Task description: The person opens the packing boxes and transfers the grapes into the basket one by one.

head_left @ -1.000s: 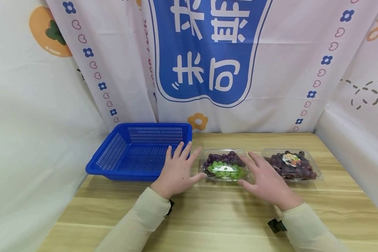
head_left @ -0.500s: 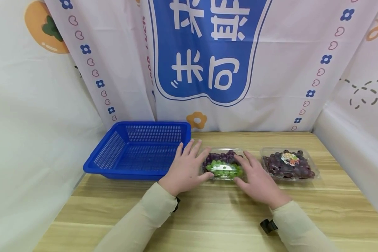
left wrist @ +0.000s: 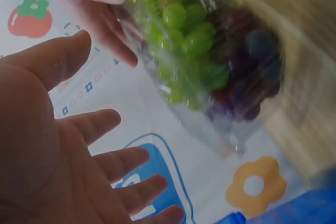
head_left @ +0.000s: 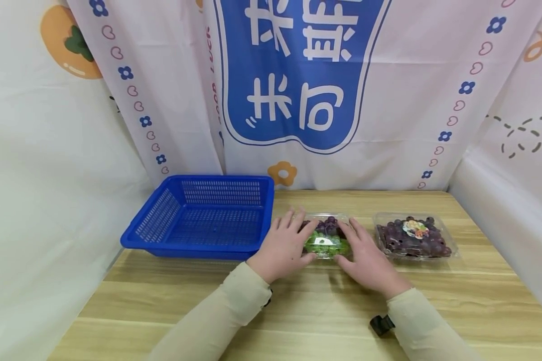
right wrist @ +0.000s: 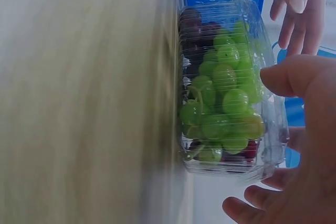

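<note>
A clear plastic box of green and dark grapes (head_left: 326, 243) lies on the table between the two hands. My left hand (head_left: 283, 250), fingers spread, is at the box's left side; in the left wrist view a gap shows between this hand (left wrist: 68, 150) and the box (left wrist: 194, 40). At the box's right end is my right hand (head_left: 369, 260), its thumb and fingers apart. In the right wrist view that hand (right wrist: 304, 129) is close beside the box (right wrist: 226, 93); whether its fingertips touch the plastic, I cannot tell.
A blue perforated basket (head_left: 198, 248) stands on the left of the wooden table (head_left: 316, 321). Right of my right hand lies a second clear box (head_left: 415, 238) with dark grapes and a round sticker. A printed cloth (head_left: 388, 165) hangs behind the table.
My left hand has moved right, from beside the basket to the left side of the mixed-grape box. My right hand has shifted slightly left, nearer that box. Both boxes lie in the same places.
</note>
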Tool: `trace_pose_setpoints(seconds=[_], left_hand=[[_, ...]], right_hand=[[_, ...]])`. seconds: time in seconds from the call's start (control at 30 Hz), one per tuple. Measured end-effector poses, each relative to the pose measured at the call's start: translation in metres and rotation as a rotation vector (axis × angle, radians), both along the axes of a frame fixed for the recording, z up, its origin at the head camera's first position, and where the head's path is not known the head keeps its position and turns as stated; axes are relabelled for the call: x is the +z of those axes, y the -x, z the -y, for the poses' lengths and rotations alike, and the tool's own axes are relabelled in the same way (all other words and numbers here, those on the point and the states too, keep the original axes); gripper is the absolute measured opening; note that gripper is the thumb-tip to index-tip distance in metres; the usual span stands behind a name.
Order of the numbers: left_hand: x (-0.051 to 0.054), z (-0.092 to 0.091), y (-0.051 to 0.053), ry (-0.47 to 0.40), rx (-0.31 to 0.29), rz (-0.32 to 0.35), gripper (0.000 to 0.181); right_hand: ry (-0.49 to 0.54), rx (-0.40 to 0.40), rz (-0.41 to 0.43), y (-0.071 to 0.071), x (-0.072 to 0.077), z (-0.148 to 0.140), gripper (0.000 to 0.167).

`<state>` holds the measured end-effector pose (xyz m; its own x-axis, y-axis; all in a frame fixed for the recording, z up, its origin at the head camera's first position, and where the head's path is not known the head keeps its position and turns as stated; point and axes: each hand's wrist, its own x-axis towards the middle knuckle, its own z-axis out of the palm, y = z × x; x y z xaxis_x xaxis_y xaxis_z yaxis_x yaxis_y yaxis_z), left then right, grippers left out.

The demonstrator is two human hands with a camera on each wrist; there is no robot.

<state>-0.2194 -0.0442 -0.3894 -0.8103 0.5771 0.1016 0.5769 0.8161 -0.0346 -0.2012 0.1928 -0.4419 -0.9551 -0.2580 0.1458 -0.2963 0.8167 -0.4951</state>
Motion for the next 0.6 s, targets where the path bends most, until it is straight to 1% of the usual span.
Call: trace_pose_setpoints(seconds=[0.13,0.3,0.47,0.6], left_hand=[[-0.008,-0.009,0.002,0.010,-0.011,0.015,0.081],[-0.016,-0.019,0.007,0.028,-0.025,0.009,0.081],[-0.022,-0.025,0.013,0.047,-0.004,0.031,0.085],[-0.023,-0.028,0.018,0.051,0.006,0.039,0.089]], right_hand=[[0.049,-0.015,0.026,0.002,-0.004,-0.001,0.091],[0.110,-0.020,0.036,0.005,-0.009,-0.002,0.092],[0.135,-0.014,0.025,0.006,-0.011,-0.003,0.092],[0.151,-0.013,0.037,0.007,-0.012,-0.004,0.092]])
